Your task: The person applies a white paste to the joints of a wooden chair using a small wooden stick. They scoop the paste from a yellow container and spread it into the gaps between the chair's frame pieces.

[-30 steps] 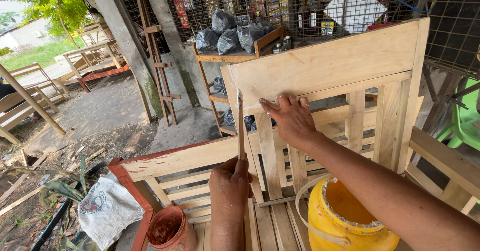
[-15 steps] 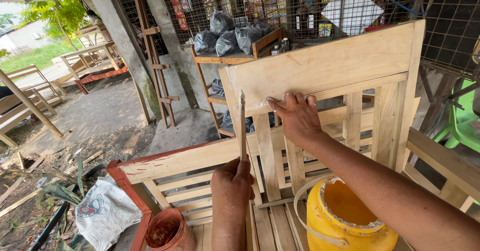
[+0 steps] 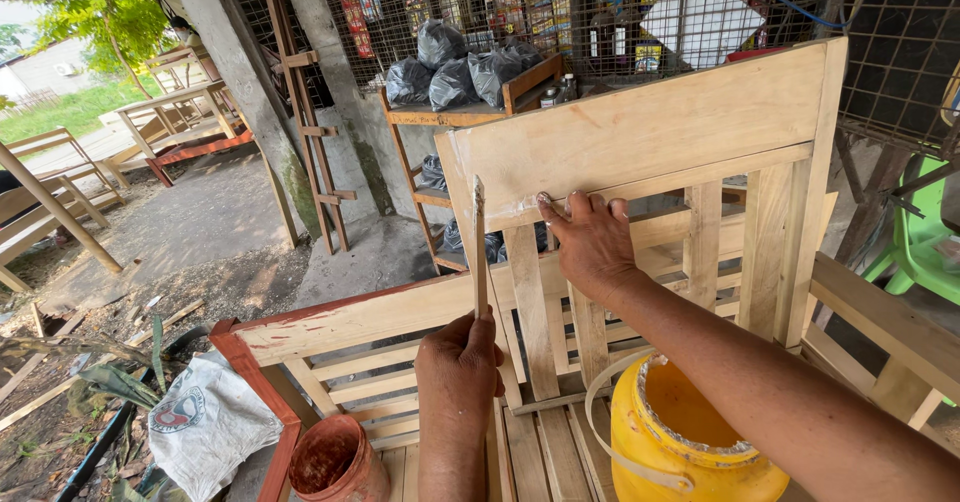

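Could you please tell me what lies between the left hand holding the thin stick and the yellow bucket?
In the head view, pale vertical slats of the wooden frame stand between the left hand and the yellow bucket.

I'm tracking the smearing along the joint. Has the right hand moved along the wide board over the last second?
Yes. The right hand has slid left along the lower edge of the wide board, closer to the stick held upright in the left hand.
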The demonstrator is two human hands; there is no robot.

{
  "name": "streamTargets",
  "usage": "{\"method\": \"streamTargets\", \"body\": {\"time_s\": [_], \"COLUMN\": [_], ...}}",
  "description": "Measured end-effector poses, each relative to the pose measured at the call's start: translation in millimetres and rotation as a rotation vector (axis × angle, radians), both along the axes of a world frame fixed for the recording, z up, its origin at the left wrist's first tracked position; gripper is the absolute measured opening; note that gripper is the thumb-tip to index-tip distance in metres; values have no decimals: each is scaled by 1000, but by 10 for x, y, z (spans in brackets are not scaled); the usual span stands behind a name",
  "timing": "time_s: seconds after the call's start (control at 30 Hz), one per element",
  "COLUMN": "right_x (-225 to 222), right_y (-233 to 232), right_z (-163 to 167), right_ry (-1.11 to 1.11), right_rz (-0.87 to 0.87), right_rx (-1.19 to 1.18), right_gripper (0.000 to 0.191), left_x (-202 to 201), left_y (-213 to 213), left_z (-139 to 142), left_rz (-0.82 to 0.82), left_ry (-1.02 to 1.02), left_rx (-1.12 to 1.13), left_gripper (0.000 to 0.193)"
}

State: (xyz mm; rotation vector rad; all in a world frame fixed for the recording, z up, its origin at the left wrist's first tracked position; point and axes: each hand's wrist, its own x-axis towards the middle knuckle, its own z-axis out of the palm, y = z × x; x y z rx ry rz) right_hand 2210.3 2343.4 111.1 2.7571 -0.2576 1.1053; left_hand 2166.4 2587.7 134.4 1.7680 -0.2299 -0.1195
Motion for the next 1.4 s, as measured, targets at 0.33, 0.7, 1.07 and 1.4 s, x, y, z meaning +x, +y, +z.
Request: {"method": "streamTargets", "body": {"time_s": [0.33, 0.7, 1.07, 1.4], "right_x": [54, 79, 249, 260], "right_y": [-21, 3, 335, 423], "right_z": [-26, -29, -33, -154], "right_ry": [60, 85, 25, 78], "right_rz": [-30, -24, 57, 228], "right_rx": [-41, -79, -5, 115], "right_gripper": [55, 61, 57, 46], "left_x": [-29, -23, 0, 2], "left_y": [-9, -14, 19, 71], "left_z": [26, 43, 5, 14], "left_rz": [21, 21, 9, 10], "left_ry": [31, 27, -10, -14], "left_rx": [2, 13, -6, -30], "left_gripper": [39, 38, 38, 39]}}
